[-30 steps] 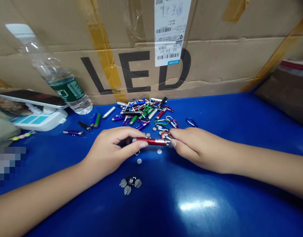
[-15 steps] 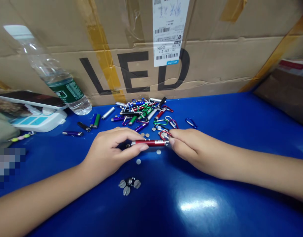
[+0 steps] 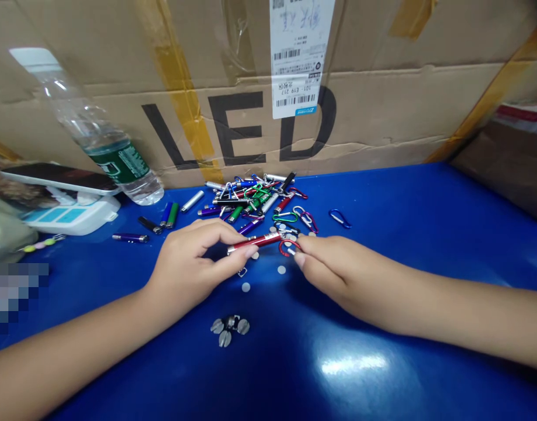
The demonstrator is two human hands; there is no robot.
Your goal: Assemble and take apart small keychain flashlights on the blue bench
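Between the thumb and fingers of my left hand (image 3: 187, 263) is a slim red keychain flashlight (image 3: 264, 240), tilted with its right end raised. My right hand (image 3: 342, 269) pinches a small red carabiner (image 3: 282, 249) just below and beside that end. The carabiner's silver gate looks swung inward; whether it still links to the flashlight I cannot tell. Beneath and around the hands lie several small round discs like button cells (image 3: 281, 269). Nearer me is a little cluster of grey slotted metal discs (image 3: 225, 338).
Behind the hands lies a heap of coloured flashlights and carabiners (image 3: 250, 202). A blue carabiner (image 3: 340, 218) rests to its right. On the left stand a water bottle (image 3: 119, 158) and a white power strip (image 3: 75, 216) under a phone (image 3: 62, 176). A large cardboard box (image 3: 382, 105) walls the back.
The flashlight has tilted, its right end going up. The red carabiner has dropped slightly lower relative to that end, and its gate now appears opened. My right hand has shifted a little downward.
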